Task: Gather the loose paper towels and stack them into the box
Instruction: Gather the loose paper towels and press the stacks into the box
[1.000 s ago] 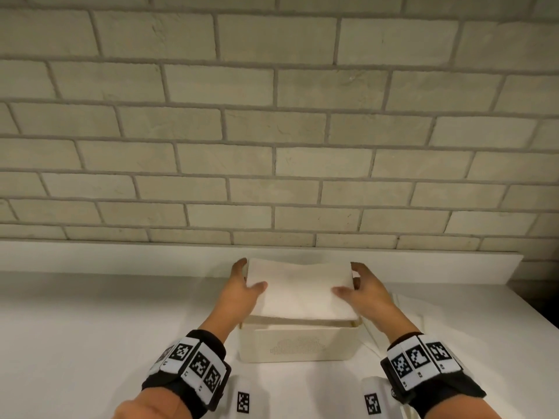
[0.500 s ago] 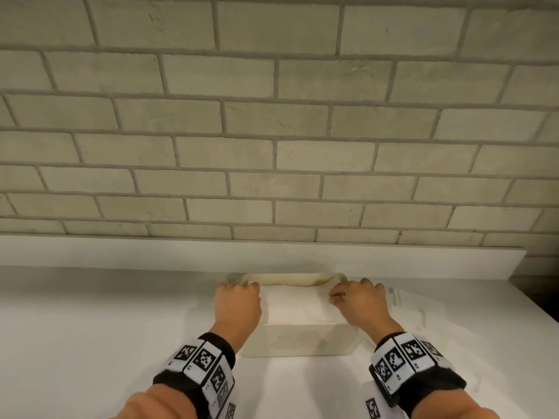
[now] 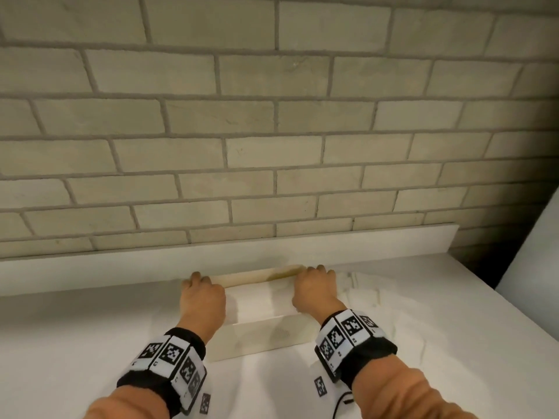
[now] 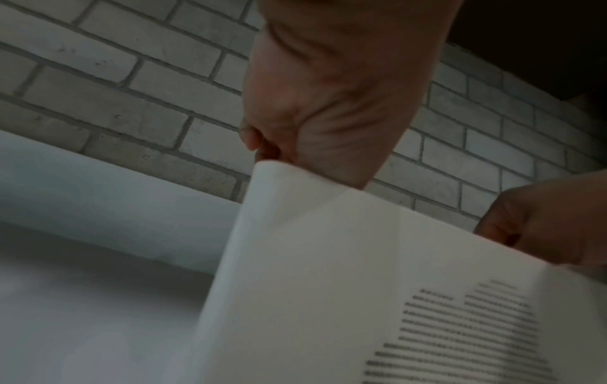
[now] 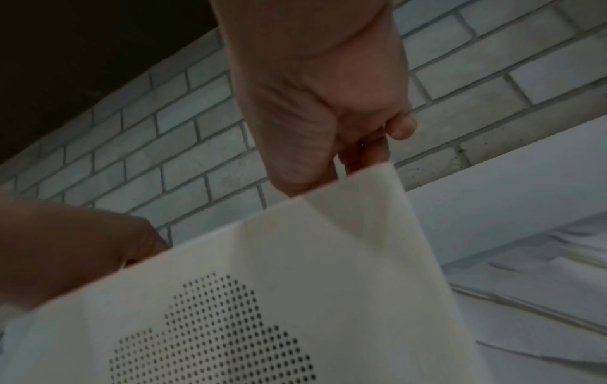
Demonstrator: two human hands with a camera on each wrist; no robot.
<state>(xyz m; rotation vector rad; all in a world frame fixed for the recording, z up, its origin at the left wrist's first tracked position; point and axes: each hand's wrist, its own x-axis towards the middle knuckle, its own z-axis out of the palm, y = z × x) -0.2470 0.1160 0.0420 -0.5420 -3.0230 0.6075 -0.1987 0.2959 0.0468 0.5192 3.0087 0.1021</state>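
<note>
A cream box (image 3: 263, 337) with a dotted pattern on its front stands on the white counter near the back ledge. A stack of white paper towels (image 3: 257, 300) lies inside it. My left hand (image 3: 202, 297) is at the box's left end and my right hand (image 3: 314, 291) at its right end. The fingers of both curl down into the box round the ends of the stack, and the fingertips are hidden. The wrist views show the box wall (image 4: 361, 285) (image 5: 295, 285) close below each hand. More loose towels (image 3: 369, 294) (image 5: 542, 272) lie on the counter right of the box.
A low white ledge (image 3: 151, 267) and a brick wall (image 3: 272, 146) run just behind the box. The counter's right edge (image 3: 520, 331) drops off beside a white panel (image 3: 538, 267). A thin dark cable (image 3: 341, 400) hangs near my right wrist.
Both hands have lowered the stack of towels from above the rim down into the box. The fingers now reach inside at both ends.
</note>
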